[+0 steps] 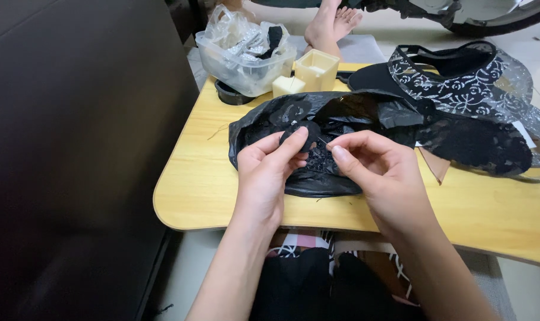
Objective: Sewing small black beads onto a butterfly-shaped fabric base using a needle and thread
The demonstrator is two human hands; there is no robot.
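Left hand (270,163) pinches small round black fabric piece (302,135) betw. thumb & fingers. Right hand (374,163) closed in a pinch just beside it; item gripped too small to tell. Both over crumpled black plastic bag (317,119), tabletop (192,184) centre, near front edge. Clear plastic tub (246,59) & cream square blocks (308,74) at far edge. Black patterned lace fabric (460,83) toward right edge.

A pale wooden worktop (210,196) with rounded corners fills the middle. Left of it looms a dark, flat furniture panel (74,148); beyond its far edge, light floor (394,30), evenly lit.
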